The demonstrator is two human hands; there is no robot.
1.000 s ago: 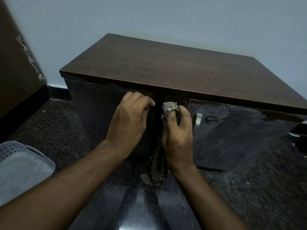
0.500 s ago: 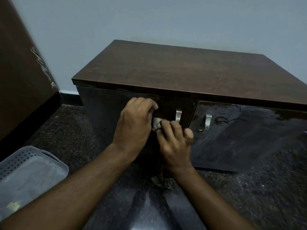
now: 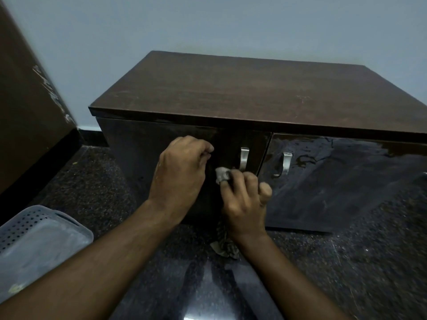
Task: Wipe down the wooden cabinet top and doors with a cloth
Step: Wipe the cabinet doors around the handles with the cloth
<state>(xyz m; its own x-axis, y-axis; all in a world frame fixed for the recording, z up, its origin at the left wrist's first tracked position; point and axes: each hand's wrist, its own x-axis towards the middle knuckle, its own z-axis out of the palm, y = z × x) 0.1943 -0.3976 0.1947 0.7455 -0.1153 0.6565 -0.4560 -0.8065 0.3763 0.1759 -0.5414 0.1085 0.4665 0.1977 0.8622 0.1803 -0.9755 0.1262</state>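
Note:
A low dark wooden cabinet [image 3: 254,93] stands against a pale wall, with two glossy doors and two metal handles. My right hand [image 3: 245,204] presses a bunched striped cloth [image 3: 221,175] against the left door [image 3: 138,148], just below its handle [image 3: 243,158]. The cloth's loose end hangs to the floor under my wrist. My left hand [image 3: 180,172] is curled into a fist against the same door, left of the cloth; whether it holds anything is hidden. The right door [image 3: 346,181] looks wet and shiny, with its own handle [image 3: 285,163].
A pale perforated plastic basket [image 3: 34,245] sits on the dark speckled floor at the lower left. A brown panel [image 3: 25,116] leans along the left wall. The glossy floor [image 3: 346,273] stretches in front of the cabinet.
My right hand has slid the cloth down and to the left, off the left door's handle, which now shows. The view has shifted, so the cabinet sits further right and lower.

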